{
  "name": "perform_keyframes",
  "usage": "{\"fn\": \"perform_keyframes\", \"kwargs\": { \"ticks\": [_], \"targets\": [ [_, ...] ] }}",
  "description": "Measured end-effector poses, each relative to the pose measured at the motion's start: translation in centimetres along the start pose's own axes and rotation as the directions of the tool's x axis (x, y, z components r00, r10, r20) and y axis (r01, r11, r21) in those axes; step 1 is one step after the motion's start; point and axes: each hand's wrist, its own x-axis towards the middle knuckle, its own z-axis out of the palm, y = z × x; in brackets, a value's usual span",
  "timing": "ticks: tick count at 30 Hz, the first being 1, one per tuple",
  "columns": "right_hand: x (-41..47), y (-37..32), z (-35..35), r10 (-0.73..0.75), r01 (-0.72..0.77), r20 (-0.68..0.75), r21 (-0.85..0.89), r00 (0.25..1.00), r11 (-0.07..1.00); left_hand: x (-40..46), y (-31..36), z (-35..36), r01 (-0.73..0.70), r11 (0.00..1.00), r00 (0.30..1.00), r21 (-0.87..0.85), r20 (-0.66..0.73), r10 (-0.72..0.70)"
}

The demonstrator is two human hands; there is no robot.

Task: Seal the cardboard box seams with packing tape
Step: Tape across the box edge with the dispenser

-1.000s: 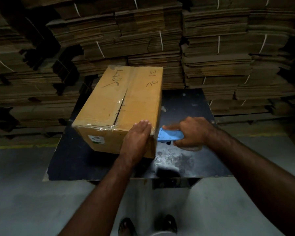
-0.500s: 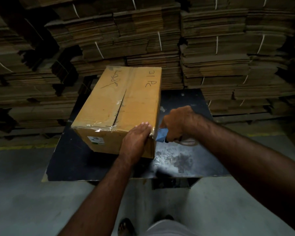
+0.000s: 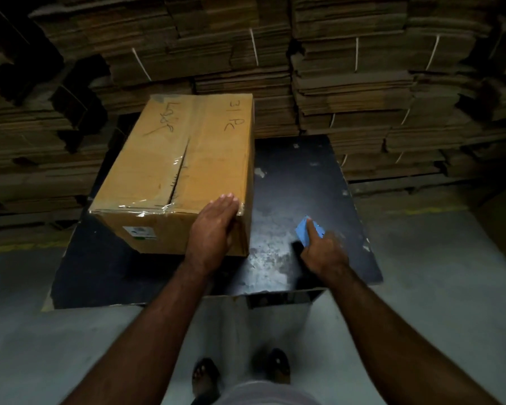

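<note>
The cardboard box (image 3: 176, 176) sits on the left part of the dark table (image 3: 298, 176); it looks stiff and probably rather heavy, so I think it is best steadied flat at a corner, as the left hand (image 3: 214, 226) does with fingers pressed together on the near right corner. The right hand (image 3: 323, 248), apart from the box, is closed around a blue tape dispenser (image 3: 306, 230). The tape roll is hidden, and the clear tape (image 3: 146, 210) on the near edge is hard to follow.
</note>
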Motion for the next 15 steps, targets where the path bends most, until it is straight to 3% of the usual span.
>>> {"fn": "perform_keyframes", "kwargs": {
  "ticks": [4,9,13,15],
  "targets": [
    [-0.1,1.5,3.8,0.076,-0.078,-0.025,-0.071,0.997,0.994,-0.1,0.2,0.6,-0.004,1.0,1.0,0.02,0.02,0.003],
    [2.1,2.6,5.7,0.008,-0.001,0.028,-0.222,1.0,0.975,-0.1,1.2,1.2,0.016,1.0,0.999,0.021,0.031,-0.017],
    [1.6,0.1,1.5,0.047,-0.031,0.113,-0.146,0.992,0.989,-0.3,0.9,1.3,-0.03,0.997,0.996,0.064,0.082,0.025],
    [0.0,-2.4,-1.0,-0.083,0.087,-0.055,0.075,0.995,0.993,-0.6,0.3,0.7,-0.095,0.989,0.989,0.109,0.124,0.081]
  ]
}}
